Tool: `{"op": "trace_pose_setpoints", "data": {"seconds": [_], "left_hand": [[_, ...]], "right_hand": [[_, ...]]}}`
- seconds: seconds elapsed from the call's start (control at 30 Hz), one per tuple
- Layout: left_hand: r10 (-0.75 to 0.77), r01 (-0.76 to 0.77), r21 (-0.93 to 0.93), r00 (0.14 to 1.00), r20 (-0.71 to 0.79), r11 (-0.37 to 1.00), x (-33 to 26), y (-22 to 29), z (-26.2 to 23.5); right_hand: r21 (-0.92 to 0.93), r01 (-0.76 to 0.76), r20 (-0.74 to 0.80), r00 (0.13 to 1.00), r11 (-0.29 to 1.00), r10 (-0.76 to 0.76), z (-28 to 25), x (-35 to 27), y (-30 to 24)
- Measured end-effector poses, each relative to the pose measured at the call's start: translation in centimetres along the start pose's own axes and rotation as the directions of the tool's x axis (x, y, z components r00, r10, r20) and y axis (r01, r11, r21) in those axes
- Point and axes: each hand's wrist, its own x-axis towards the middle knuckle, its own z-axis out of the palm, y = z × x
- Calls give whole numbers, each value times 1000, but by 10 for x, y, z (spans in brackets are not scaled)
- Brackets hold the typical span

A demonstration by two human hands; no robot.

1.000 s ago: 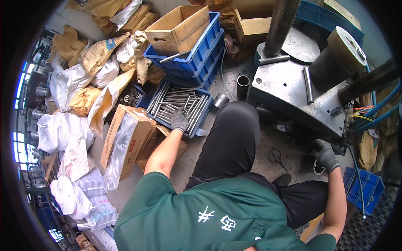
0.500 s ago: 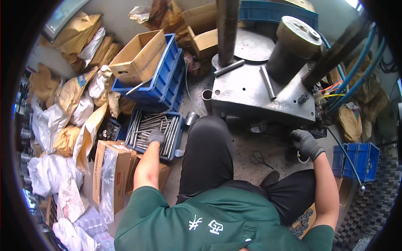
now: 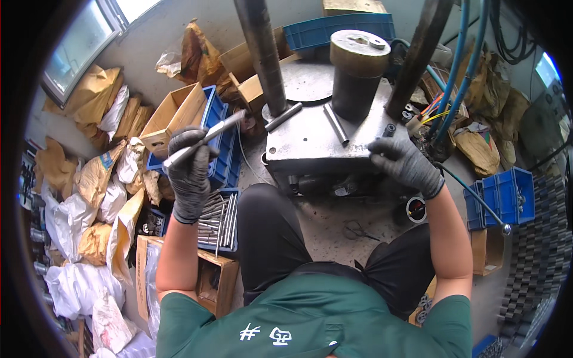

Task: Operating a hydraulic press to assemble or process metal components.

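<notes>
My left hand (image 3: 190, 173), in a grey glove, is closed around a metal rod (image 3: 225, 126), which it holds up at a slant above the blue crate. Below it, the blue crate (image 3: 235, 237) contains several similar rods (image 3: 222, 218). My right hand (image 3: 406, 161), also gloved, is over the right front of the steel machine plate (image 3: 310, 134). Its fingers are loosely bent and apart, with nothing visible in them. Just beyond its knuckles a small dark bushing (image 3: 389, 129) stands on the plate. Two metal rods (image 3: 336, 125) (image 3: 284, 117) lie further left on it.
A thick cylinder (image 3: 359, 77) rises from the plate between two dark columns (image 3: 262, 56) (image 3: 421, 56). Stacked blue crates (image 3: 222, 152) with a wooden box (image 3: 174, 116) stand left of the machine. Scissors (image 3: 360, 231) lie on the floor. Blue hoses (image 3: 468, 71) hang at right.
My left hand has risen from the crate with a metal rod in it. My right hand has moved up from beside the machine to the plate. The view has shifted.
</notes>
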Motion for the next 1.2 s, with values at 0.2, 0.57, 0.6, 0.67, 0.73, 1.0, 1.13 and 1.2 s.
{"op": "trace_pose_setpoints", "data": {"seconds": [0.2,0.57,0.6,0.67,0.73,1.0,1.13,1.2], "left_hand": [[497,-475,-147,829,256,868,17,23,165],[256,-341,20,743,618,940,-76,-42,288],[59,-147,62,701,711,987,-79,-44,289],[74,-120,23,743,665,993,-84,-47,292],[51,-57,-11,781,623,998,-87,-47,294],[-507,831,-410,556,659,376,-95,-47,291],[-687,785,-576,550,475,229,-102,-40,296],[-827,797,-596,401,395,102,-100,-43,296]], "right_hand": [[-230,-49,-560,824,972,-91,-5,21,53],[-602,-192,-464,874,775,-144,-2,17,132],[-603,-183,-455,878,776,-147,-1,16,134],[-603,-180,-444,885,777,-140,0,16,138],[-585,-177,-477,864,792,-160,3,16,141],[-548,-182,-523,836,817,-165,2,16,133],[-369,-96,-630,757,924,-173,5,14,121],[-121,-82,-661,750,989,-18,10,8,111]]}}
